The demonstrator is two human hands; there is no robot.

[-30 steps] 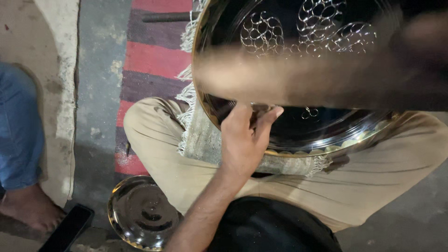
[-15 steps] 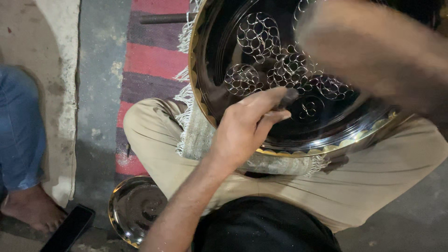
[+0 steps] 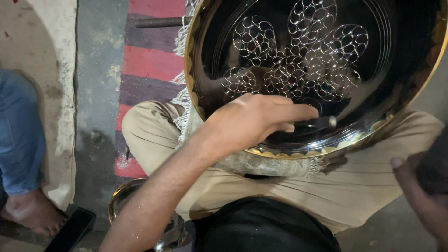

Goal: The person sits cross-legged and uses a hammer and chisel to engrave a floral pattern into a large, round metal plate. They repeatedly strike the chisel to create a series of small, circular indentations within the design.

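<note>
While scanning from the far left: a bystander's jeans leg (image 3: 18, 135) and bare foot (image 3: 32, 219) on pale flooring, a dark phone (image 3: 70, 231) flat beside that foot, then a red and purple striped rug (image 3: 140, 60) with a dark metal rod (image 3: 161, 22) across its top edge. Lower down, a small shiny metal plate (image 3: 123, 203) on the ground, partly hidden behind the forearm. At centre, left hand (image 3: 252, 121) clenched around a slim metal punch tool (image 3: 319, 122), tip against the inner face of the large brass tray (image 3: 410, 93); tray tilted on a fringed cloth (image 3: 186, 121) over khaki-clad crossed legs. Ring-cluster flower pattern (image 3: 294, 60) already filling the tray's upper middle. Likely risks: tray sliding on the cloth, or tool skidding over polished metal and scarring the finished rings. At far right edge, right hand (image 3: 420, 196) low beside the knee, mostly cut off, thumb visible; grip impossible to tell.
</note>
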